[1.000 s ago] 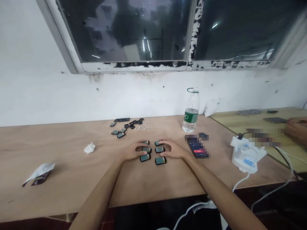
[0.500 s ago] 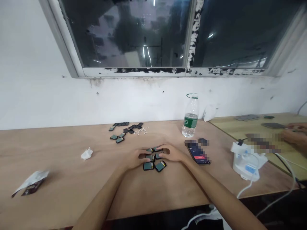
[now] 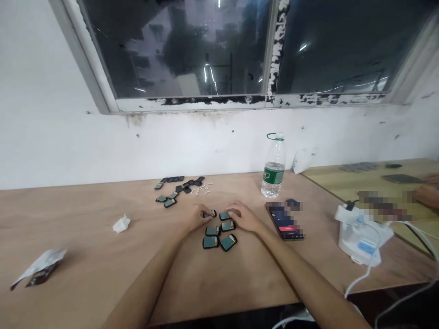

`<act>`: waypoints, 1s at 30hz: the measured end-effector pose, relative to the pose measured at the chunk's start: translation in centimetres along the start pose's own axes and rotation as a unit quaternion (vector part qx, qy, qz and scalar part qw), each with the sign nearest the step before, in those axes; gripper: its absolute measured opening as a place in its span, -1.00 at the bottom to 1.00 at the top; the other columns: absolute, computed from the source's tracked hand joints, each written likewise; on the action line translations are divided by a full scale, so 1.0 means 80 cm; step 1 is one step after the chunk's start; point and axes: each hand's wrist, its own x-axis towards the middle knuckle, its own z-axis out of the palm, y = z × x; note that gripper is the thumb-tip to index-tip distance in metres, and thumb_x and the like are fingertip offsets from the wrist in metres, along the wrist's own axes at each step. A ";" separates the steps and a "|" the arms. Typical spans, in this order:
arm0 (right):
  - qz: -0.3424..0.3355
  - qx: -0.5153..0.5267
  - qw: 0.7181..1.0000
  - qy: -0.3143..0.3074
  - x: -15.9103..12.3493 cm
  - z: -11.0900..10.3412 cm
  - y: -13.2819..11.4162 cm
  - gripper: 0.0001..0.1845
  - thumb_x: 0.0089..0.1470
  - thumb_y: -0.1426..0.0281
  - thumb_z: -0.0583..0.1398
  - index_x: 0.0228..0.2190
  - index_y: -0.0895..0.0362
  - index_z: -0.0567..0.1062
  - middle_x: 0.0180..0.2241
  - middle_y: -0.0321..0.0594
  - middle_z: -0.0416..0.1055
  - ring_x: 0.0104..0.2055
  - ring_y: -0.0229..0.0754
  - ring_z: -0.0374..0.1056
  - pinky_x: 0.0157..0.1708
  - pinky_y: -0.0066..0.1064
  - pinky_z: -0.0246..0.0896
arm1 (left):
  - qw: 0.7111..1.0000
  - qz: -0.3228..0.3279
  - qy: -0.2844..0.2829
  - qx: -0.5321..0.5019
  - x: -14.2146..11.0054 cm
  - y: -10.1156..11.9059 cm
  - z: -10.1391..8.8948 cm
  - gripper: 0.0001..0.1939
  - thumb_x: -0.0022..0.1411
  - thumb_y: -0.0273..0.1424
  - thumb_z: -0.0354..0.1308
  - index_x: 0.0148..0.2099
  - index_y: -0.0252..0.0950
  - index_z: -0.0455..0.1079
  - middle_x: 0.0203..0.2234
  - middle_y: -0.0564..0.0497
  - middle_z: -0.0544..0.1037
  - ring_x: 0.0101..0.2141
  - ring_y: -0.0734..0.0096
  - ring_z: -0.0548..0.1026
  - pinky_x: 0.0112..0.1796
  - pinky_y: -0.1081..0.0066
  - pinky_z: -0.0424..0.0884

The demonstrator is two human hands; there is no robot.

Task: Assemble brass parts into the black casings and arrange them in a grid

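Observation:
Several small flat black-rimmed pieces with grey-green faces lie in two short columns in front of me. My left hand [image 3: 198, 218] has its fingers and thumb closed about the farthest left piece [image 3: 209, 213], partly covering it. Curled over the right edge of the farthest right piece [image 3: 224, 215] is my right hand [image 3: 243, 216], thumb and fingers gripping it. Nearer me are the middle left piece [image 3: 213, 230], the middle right piece [image 3: 227, 225], the front left piece [image 3: 210, 242] and the tilted front right piece [image 3: 228, 242].
Behind are more black pieces [image 3: 169, 202] and small white bits [image 3: 199, 189]. A water bottle [image 3: 273, 176] and phone [image 3: 284, 221] stand and lie to the right, near a white plug unit [image 3: 361, 240]. Crumpled tissue [image 3: 121, 224] and a wrapper [image 3: 40, 267] lie left. Another person's hand [image 3: 427, 196] is far right.
Both hands have shifted from the middle pieces to the farthest pair, uncovering the middle row. The left and right columns now sit slightly farther apart at the far end. The view has shifted slightly.

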 end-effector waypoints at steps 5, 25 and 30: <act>-0.008 0.000 1.000 0.023 -0.003 0.003 -0.018 -0.85 0.24 0.45 0.17 -0.21 0.11 0.55 -0.16 -0.14 0.52 -0.05 -0.09 0.41 0.03 -0.26 0.31 | 0.996 0.084 0.039 0.015 -0.011 0.009 0.003 -0.86 0.28 -0.29 0.28 -0.19 -0.22 0.62 -0.16 -0.09 0.66 -0.16 0.17 0.61 -0.09 0.22 0.53; 0.000 0.081 0.996 0.045 -0.003 0.022 -0.028 -0.88 0.19 0.34 0.22 -0.35 0.10 0.38 -0.35 -0.30 0.36 -0.36 -0.25 0.28 -0.35 -0.44 0.22 | 0.962 0.249 0.077 0.077 -0.017 0.032 0.005 -0.80 0.42 -0.32 0.18 -0.14 -0.21 0.63 -0.09 -0.10 0.65 -0.15 0.21 0.62 -0.10 0.28 0.56; -0.007 0.081 0.994 0.070 -0.002 0.024 -0.024 -0.82 0.17 0.37 0.24 -0.15 0.09 0.46 -0.20 -0.20 0.42 -0.22 -0.19 0.37 -0.25 -0.39 0.31 | 0.965 0.242 0.070 0.068 -0.017 0.031 0.003 -0.82 0.41 -0.30 0.20 -0.13 -0.21 0.63 -0.09 -0.11 0.65 -0.13 0.18 0.63 -0.09 0.24 0.56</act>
